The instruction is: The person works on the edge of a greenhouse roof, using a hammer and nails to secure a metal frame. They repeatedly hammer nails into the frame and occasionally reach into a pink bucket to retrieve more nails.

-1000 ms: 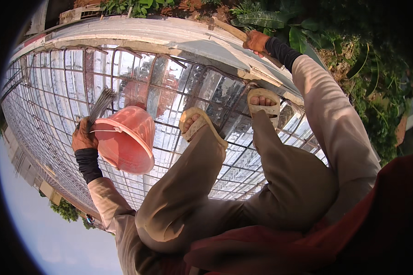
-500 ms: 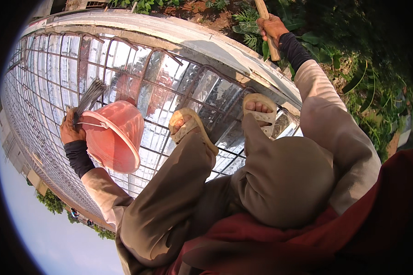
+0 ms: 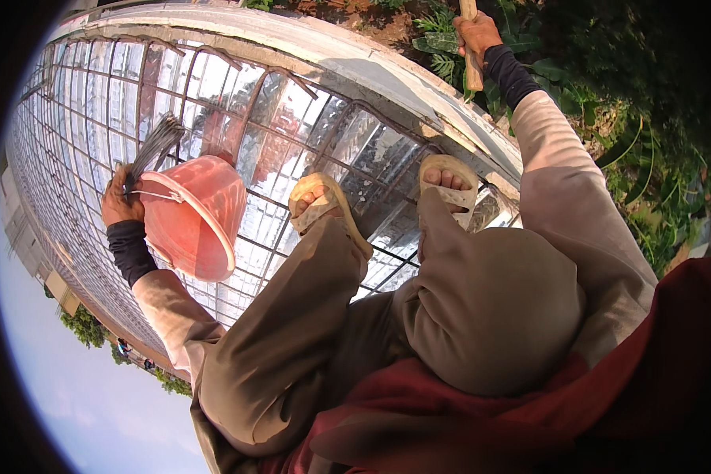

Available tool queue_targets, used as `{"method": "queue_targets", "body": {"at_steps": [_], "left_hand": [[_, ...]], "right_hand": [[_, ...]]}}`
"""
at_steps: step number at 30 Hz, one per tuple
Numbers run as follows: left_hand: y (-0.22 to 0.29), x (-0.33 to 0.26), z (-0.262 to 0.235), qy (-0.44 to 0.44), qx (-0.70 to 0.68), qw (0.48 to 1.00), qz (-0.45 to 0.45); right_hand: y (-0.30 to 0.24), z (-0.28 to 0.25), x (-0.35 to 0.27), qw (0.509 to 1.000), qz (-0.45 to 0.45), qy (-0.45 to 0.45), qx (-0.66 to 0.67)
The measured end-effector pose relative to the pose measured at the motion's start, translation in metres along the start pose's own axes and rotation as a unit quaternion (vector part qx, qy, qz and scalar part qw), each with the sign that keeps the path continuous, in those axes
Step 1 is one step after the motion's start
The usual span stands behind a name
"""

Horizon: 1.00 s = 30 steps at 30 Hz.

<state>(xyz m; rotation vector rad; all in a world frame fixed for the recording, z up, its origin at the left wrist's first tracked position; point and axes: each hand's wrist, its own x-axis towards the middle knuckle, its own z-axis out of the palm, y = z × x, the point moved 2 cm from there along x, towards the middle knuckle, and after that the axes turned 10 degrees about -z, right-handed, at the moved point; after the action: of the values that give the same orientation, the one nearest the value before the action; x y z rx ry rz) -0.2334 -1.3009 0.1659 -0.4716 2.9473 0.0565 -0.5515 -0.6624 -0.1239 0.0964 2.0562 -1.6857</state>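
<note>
Head view | left grip (image 3: 122, 199) closed round wire bundle (image 3: 156, 144), pink bucket (image 3: 201, 209) just right of it | right grip (image 3: 478, 35) wrapped on wooden handle (image 3: 473, 71); best held firm, clear of bucket

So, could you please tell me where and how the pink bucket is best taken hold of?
Probably by the rim of the pink bucket, at the end away from the left hand, coming from the right of the picture. The bucket is tipped, leaving that thick lip exposed, while the left hand and grey wire bundle crowd the thin handle.
</note>
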Motion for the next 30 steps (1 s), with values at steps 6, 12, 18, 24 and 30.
{"method": "queue_targets", "body": {"at_steps": [6,12,18,24,30], "left_hand": [[0.004,-0.001,-0.002,-0.01,-0.009,1.0,-0.027],[0.0,0.0,0.0,0.007,-0.031,0.999,0.005],[0.006,0.002,0.0,-0.009,-0.029,0.999,-0.023],[0.001,0.002,0.0,-0.022,-0.031,0.999,-0.038],[0.002,0.009,-0.001,-0.066,0.024,0.997,-0.043]], "right_hand": [[-0.018,0.017,-0.018,0.884,0.101,-0.357,-0.285],[-0.036,-0.029,0.034,0.996,0.072,-0.046,-0.014],[-0.014,0.028,-0.037,0.856,0.152,-0.423,-0.254],[-0.043,0.008,0.0,0.989,0.06,-0.116,-0.076],[-0.025,0.026,-0.038,0.869,0.195,-0.4,-0.215]]}}
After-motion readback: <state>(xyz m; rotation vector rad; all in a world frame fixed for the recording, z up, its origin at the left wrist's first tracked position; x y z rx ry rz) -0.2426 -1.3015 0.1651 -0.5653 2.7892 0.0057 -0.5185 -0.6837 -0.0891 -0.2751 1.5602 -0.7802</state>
